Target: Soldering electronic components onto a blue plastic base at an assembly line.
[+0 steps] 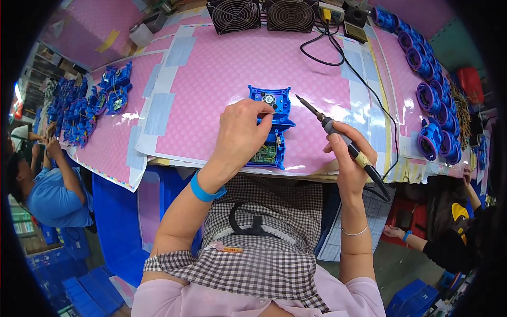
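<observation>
My right hand (353, 158) grips a soldering iron (329, 126) by its dark handle. Its thin tip points up and left, apart from the work. In front of me on the pink-covered table lies an open blue plastic housing (285, 112) in two parts. The far part holds a round silver-rimmed component (269, 100); in the near one sits a green circuit board (265, 154) with thin wires. Over the housing, my left hand (240, 129) pinches with thumb and forefinger beside the round component. Whatever is between those fingertips is too small to make out.
Two black fans (235, 16) stand at the back, near a soldering iron stand (355, 31). A black cable (369, 89) runs across the right side. Blue ring-shaped housings (429, 97) line the right; more blue parts (71, 108) crowd the left. Co-workers (58, 193) sit on both sides.
</observation>
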Demonstrator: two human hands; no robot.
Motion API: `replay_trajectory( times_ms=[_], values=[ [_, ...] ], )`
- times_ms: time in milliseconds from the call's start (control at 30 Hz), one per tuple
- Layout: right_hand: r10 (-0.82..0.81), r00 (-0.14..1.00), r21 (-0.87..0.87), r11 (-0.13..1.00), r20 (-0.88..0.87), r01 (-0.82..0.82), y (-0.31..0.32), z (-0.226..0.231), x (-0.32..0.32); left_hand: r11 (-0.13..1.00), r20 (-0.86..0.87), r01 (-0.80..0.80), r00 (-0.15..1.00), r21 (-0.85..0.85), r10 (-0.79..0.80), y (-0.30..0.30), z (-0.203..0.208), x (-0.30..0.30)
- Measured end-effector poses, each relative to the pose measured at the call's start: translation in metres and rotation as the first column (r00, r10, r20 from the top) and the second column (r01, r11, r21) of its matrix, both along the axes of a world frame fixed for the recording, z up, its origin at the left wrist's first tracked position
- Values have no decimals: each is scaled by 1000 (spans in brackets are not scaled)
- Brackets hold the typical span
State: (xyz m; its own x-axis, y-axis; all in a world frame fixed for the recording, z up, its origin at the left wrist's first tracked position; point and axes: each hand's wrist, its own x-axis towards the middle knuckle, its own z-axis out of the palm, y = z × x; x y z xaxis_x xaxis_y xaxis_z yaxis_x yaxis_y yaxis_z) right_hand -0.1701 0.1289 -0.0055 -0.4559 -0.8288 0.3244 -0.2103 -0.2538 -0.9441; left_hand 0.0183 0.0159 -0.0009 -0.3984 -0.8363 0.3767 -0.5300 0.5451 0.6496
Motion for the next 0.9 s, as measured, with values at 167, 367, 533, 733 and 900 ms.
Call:
replay_trajectory(
  times_ms=[167, 367, 533, 733, 900],
  values=[
    [-29, 1000, -26, 999, -3, 29, 7, 0, -2, 965, -208, -261, 946, -24, 251, 7, 26, 36],
    [21, 1000, 0, 1000, 1, -21, 1, 10, 7, 979, -265, -162, 945, 120, 189, 4, -5, 33],
    [75, 997, 14, 997, -5, -75, 0, 2, 10, 904, -199, -166, 945, 395, 261, 6, 8, 15],
    [111, 991, 62, 992, -72, -106, -6, 3, 14, 995, -155, -85, 984, 59, 93, 2, 1, 6],
    [138, 984, 36, 990, -116, -135, -14, -10, 14, 987, -57, -105, 992, 122, 112, -2, -2, 1]
  ],
)
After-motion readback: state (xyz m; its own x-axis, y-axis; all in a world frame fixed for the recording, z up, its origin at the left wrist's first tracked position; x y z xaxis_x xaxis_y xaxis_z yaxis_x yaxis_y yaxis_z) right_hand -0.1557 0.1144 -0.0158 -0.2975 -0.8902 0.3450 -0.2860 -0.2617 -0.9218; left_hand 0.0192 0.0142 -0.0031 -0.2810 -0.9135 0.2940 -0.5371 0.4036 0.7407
